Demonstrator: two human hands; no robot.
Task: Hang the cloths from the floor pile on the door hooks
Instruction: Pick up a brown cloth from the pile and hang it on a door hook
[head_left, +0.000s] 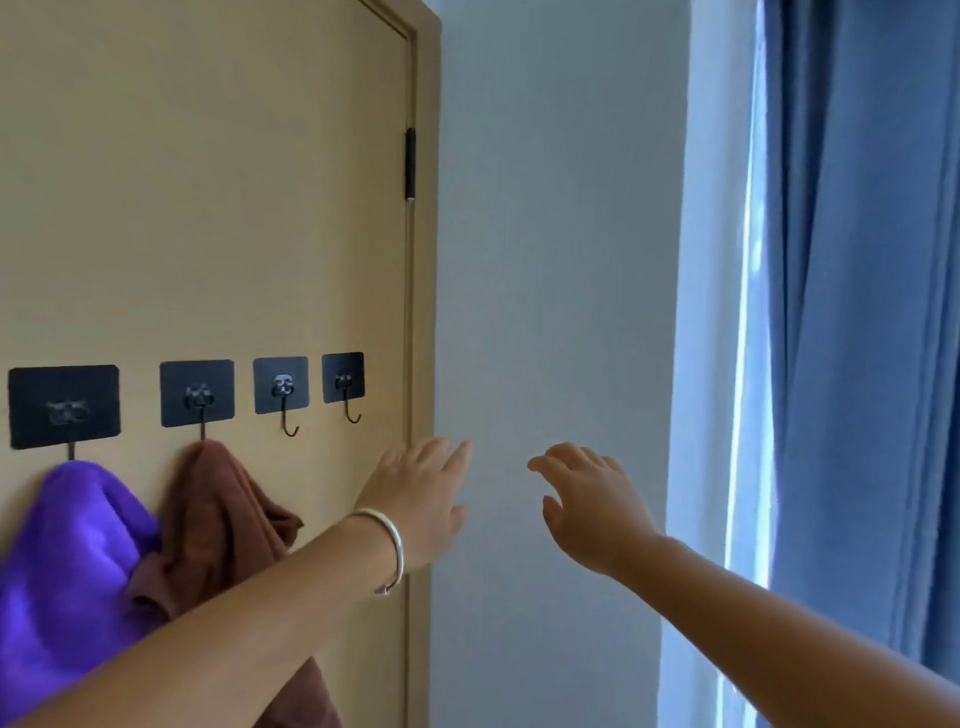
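A tan door (208, 208) fills the left of the view, with a pale wall (545, 260) beside it and a blue curtain (857, 312) on the right, bright light showing along its inner edge. A dark hinge (410, 163) sits on the door's right edge.

Four black hook plates run in a row across the door. The first hook (65, 405) at the left is blurred, and its tip is hidden under a purple cloth (67, 561) that hangs from it; the cloth is cut off by the left and lower edges of the view. The second hook (197, 395) carries a brown cloth (218, 525), whose lower part is partly hidden behind the left forearm and cut off at the bottom. The two cloths touch where they bunch together. The third hook (283, 397) and fourth hook (345, 389) are bare, their curved tips plainly visible.

The floor and its pile are out of view.

The left hand (415, 499) is held up at the door's right edge, below the fourth hook, fingers straight and loosely together, holding nothing. A silver bangle (387, 551) rings its wrist. The right hand (587, 504) is raised before the wall, fingers relaxed and slightly spread, also holding nothing. The hands are near each other but apart.
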